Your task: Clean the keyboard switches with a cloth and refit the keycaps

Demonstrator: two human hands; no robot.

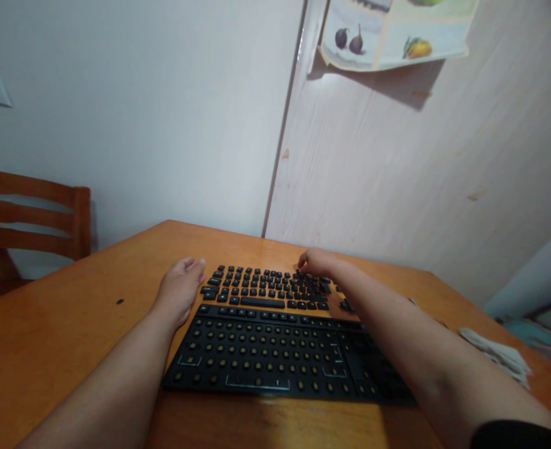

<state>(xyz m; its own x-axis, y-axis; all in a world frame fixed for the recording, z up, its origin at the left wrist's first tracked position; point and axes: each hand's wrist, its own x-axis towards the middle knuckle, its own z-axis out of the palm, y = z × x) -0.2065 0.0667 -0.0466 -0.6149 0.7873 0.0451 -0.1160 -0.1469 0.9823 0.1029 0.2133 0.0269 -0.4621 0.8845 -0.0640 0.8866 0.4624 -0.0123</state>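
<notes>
A black keyboard lies on the wooden table, most of its key posts bare, with the top row of keys still on. Behind it, loose black keycaps are laid out in keyboard-like rows. My right hand reaches over the far right of these rows, fingertips pinched together at a keycap in the back row. Its forearm covers part of the keyboard's right side. Beside the left end of the rows rests my left hand, its fingers loosely bent and apart, holding nothing.
One small black piece lies apart on the left of the table. White cloth gloves lie near the right edge. A wooden chair stands at the left, and the wall with a fruit poster rises behind the table.
</notes>
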